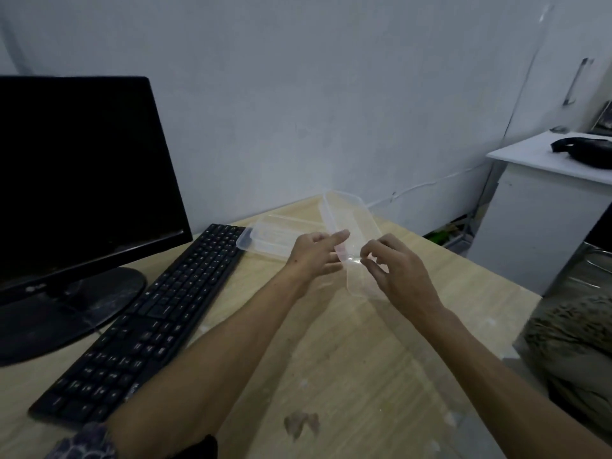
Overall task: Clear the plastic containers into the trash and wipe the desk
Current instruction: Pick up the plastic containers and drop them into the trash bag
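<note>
Pale grey walls close off the far side of a light wooden desk (381, 342), whose near surface carries a dark smudge (301, 424) and faint streaks. On the far left stands a black monitor (82, 173) with its screen dark, and a black keyboard (159, 323) runs diagonally from beside its round base toward the near left edge. Near the middle of the desk, toward the far side, both hands meet at a clear plastic container (351, 223), which is tilted with its far end raised toward the wall. The left hand (314, 256) has its forefinger stretched straight along the container's left side, the other fingers tucked under it; how firmly they hold cannot be told. The right hand (394, 270) has curled fingers, thumb and forefinger pinching the container's near rim. Just left of it, a second clear container (265, 238) lies flat on the desk, touching the keyboard's far right corner. To the far right stands a white cabinet (543, 210) with a black object (583, 150) on top, and a patterned cloth (576, 339) sits off the desk's right edge
</note>
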Demonstrator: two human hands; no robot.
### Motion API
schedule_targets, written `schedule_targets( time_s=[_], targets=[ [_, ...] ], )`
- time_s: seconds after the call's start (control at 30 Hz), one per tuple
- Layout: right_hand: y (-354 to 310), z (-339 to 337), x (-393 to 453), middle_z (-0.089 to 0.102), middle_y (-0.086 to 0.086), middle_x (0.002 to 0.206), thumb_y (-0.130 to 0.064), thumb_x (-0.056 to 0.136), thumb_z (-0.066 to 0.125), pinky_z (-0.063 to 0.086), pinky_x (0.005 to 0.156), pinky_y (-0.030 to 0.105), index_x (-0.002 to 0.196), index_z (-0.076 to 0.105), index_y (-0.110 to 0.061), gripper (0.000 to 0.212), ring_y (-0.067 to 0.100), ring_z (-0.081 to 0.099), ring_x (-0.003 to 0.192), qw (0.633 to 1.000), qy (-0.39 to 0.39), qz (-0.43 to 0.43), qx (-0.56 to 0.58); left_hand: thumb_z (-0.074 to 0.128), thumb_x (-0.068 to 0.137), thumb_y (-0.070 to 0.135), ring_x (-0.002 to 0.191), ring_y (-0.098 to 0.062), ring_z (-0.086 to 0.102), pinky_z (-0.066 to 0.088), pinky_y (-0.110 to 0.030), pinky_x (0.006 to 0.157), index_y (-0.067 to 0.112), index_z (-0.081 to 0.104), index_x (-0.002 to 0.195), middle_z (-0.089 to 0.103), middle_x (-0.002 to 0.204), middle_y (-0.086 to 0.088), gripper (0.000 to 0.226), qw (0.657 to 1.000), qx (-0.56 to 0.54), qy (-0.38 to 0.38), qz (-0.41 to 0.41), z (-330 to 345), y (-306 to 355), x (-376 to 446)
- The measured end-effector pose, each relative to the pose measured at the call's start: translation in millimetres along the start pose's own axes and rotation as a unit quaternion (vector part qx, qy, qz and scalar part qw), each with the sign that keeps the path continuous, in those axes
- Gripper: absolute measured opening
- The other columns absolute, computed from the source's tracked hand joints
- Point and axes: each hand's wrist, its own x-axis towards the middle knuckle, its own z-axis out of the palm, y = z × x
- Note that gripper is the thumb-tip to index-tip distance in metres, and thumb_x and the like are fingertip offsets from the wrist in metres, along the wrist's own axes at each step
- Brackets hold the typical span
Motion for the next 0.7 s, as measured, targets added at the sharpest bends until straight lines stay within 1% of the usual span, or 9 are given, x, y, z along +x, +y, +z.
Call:
schedule_targets(
  time_s=[0.1, 0.13, 0.2, 0.23, 0.3, 0.37, 0.5, 0.6, 0.7],
  targets=[
    [-9, 0, 2, 0.056, -0.007, 0.105, -0.019, 0.091, 0.074, 0.061, 0.069, 0.035, 0.116, 0.063, -0.023, 0.027, 0.012, 0.062, 0.084, 1.000, -0.020, 0.010, 0.018, 0.082, 0.086, 0.027, 0.085, -0.027, 0.076, 0.064, -0.038, 0.081, -0.001, 0.069, 0.114, 0.077, 0.103, -0.016, 0.042, 0.999, -0.043, 0.026, 0.002, -19, 7, -9],
    [-9, 0, 2, 0.055, -0.006, 0.109, -0.021, 0.092, 0.073, 0.060, 0.070, 0.033, 0.124, 0.059, -0.024, 0.036, 0.013, 0.062, 0.087, 0.999, -0.021, 0.046, 0.010, 0.082, 0.086, 0.025, 0.087, -0.028, 0.076, 0.064, -0.038, 0.081, -0.001, 0.069, 0.113, 0.077, 0.101, -0.016, 0.040, 0.998, -0.047, 0.034, 0.003, -26, 8, -12],
    [-7, 4, 1, 0.055, 0.003, 0.122, -0.028, 0.096, 0.067, 0.058, 0.074, 0.039, 0.137, 0.049, -0.019, 0.046, 0.023, 0.061, 0.100, 0.985, -0.034, 0.165, -0.044, 0.082, 0.086, 0.023, 0.088, -0.029, 0.076, 0.064, -0.038, 0.079, 0.000, 0.068, 0.114, 0.076, 0.098, -0.015, 0.039, 0.998, -0.047, 0.046, 0.003, -40, 11, -18],
    [-4, 6, 0, 0.052, 0.010, 0.130, -0.037, 0.097, 0.063, 0.055, 0.081, 0.044, 0.140, 0.043, -0.013, 0.053, 0.030, 0.058, 0.110, 0.964, -0.068, 0.241, -0.089, 0.082, 0.086, 0.023, 0.088, -0.028, 0.076, 0.064, -0.037, 0.078, 0.000, 0.068, 0.114, 0.076, 0.097, -0.015, 0.039, 0.998, -0.046, 0.049, 0.005, -46, 12, -22],
    [-5, 10, 2, 0.042, 0.021, 0.141, -0.057, 0.095, 0.061, 0.048, 0.094, 0.048, 0.141, 0.035, -0.003, 0.076, 0.038, 0.046, 0.127, 0.899, -0.164, 0.374, -0.155, 0.082, 0.086, 0.023, 0.088, -0.027, 0.076, 0.064, -0.037, 0.079, -0.001, 0.067, 0.117, 0.076, 0.100, -0.016, 0.041, 0.998, -0.039, 0.049, 0.004, -59, 13, -31],
    [-8, 12, 5, 0.040, 0.025, 0.142, -0.060, 0.088, 0.068, 0.045, 0.099, 0.047, 0.140, 0.034, 0.003, 0.089, 0.041, 0.041, 0.131, 0.868, -0.198, 0.429, -0.153, 0.082, 0.086, 0.022, 0.092, -0.027, 0.077, 0.064, -0.038, 0.081, 0.000, 0.066, 0.120, 0.076, 0.105, -0.017, 0.043, 0.998, -0.028, 0.049, -0.002, -70, 14, -40],
    [2, 12, 10, 0.052, 0.026, 0.132, -0.043, 0.073, 0.085, 0.047, 0.084, 0.040, 0.136, 0.046, 0.008, 0.089, 0.041, 0.054, 0.119, 0.861, -0.178, 0.472, -0.065, 0.080, 0.088, 0.020, 0.092, -0.024, 0.078, 0.064, -0.039, 0.081, 0.000, 0.064, 0.125, 0.076, 0.109, -0.015, 0.045, 0.998, -0.019, 0.059, -0.006, -87, 13, -53],
    [2, 3, 6, 0.059, 0.027, 0.129, -0.022, 0.082, 0.083, 0.052, 0.086, 0.042, 0.129, 0.056, 0.006, 0.061, 0.042, 0.059, 0.120, 0.861, -0.130, 0.492, -0.017, 0.079, 0.088, 0.019, 0.093, -0.025, 0.078, 0.064, -0.039, 0.080, 0.001, 0.065, 0.123, 0.075, 0.110, -0.015, 0.042, 0.998, -0.012, 0.064, -0.007, -95, 11, -62],
    [3, -2, 4, 0.060, 0.028, 0.129, -0.015, 0.085, 0.082, 0.054, 0.086, 0.045, 0.129, 0.055, 0.007, 0.056, 0.044, 0.060, 0.117, 0.846, -0.074, 0.523, 0.072, 0.081, 0.087, 0.019, 0.094, -0.026, 0.077, 0.064, -0.037, 0.076, 0.001, 0.067, 0.121, 0.076, 0.109, -0.016, 0.041, 0.997, -0.011, 0.071, -0.013, -103, 8, -68]
  ],
)
